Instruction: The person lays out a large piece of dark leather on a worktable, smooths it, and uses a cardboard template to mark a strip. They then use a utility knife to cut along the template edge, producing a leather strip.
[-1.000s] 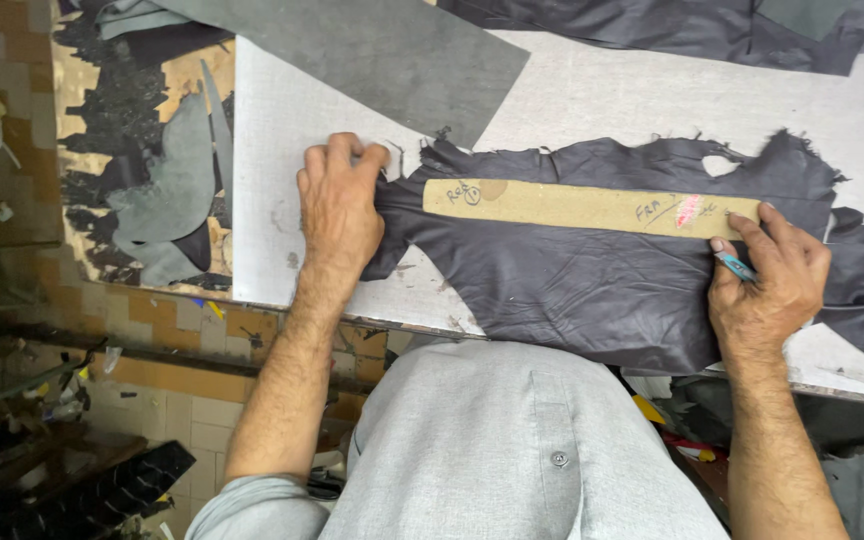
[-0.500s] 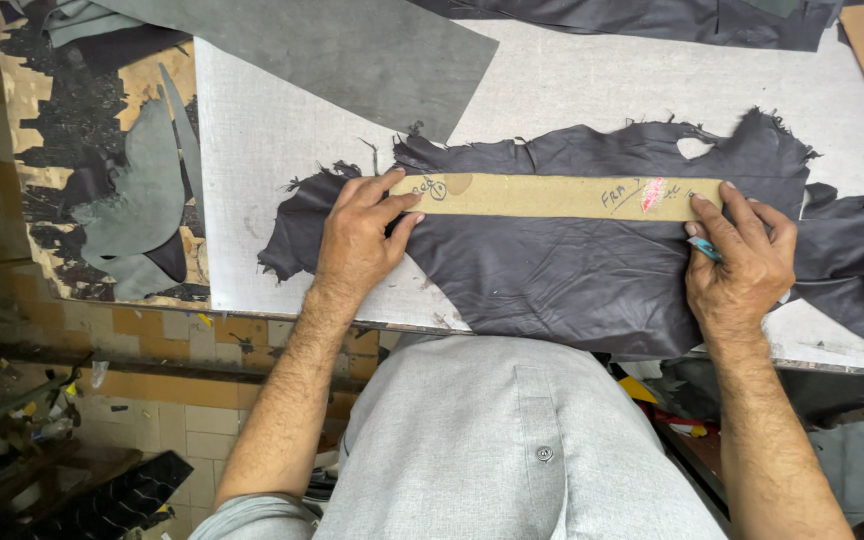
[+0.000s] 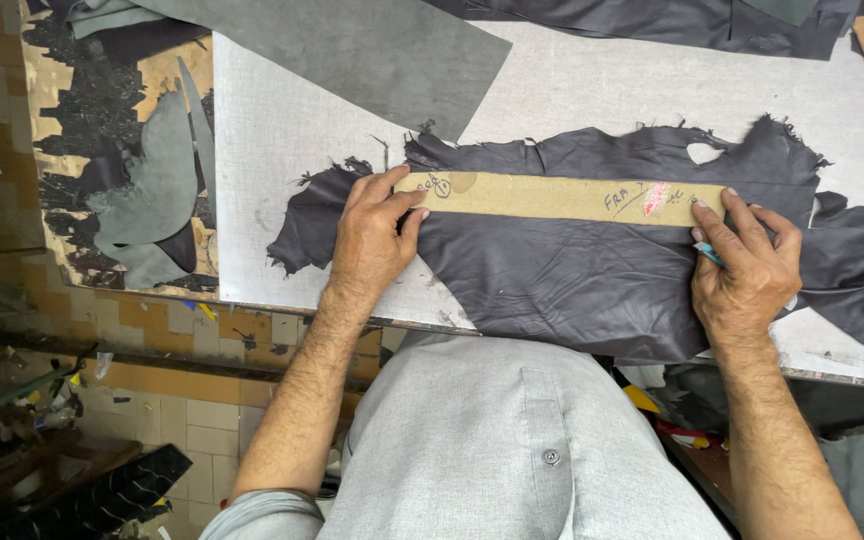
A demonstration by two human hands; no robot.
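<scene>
We see a long tan cardboard strip [image 3: 562, 197] lying flat across a ragged-edged piece of dark leather [image 3: 572, 270], which is spread on the pale worktop [image 3: 282, 120] in the middle of the frame. The strip runs left to right, and some handwriting and a small pink mark sit near its right end.

Our left hand [image 3: 372, 240] rests at the strip's left end, fingers spread flat and pressing the cardboard down onto the leather; it grips nothing, only pins. Our right hand [image 3: 747, 270] sits at the strip's right end, fingertips on the cardboard's edge, and is closed around a small blue-tipped tool [image 3: 708, 252] that peeks out beside the thumb; we cannot tell what kind of tool it is.

A large grey sheet [image 3: 352, 50] lies at an angle in the upper left of the frame, just beyond the leather. More dark leather [image 3: 652, 20] is bunched along the top edge. Left of the worktop, grey offcuts [image 3: 157, 190] lie on a worn, flaking board [image 3: 72, 120]. Our grey shirt [image 3: 512, 450] fills the lower middle of the frame.
</scene>
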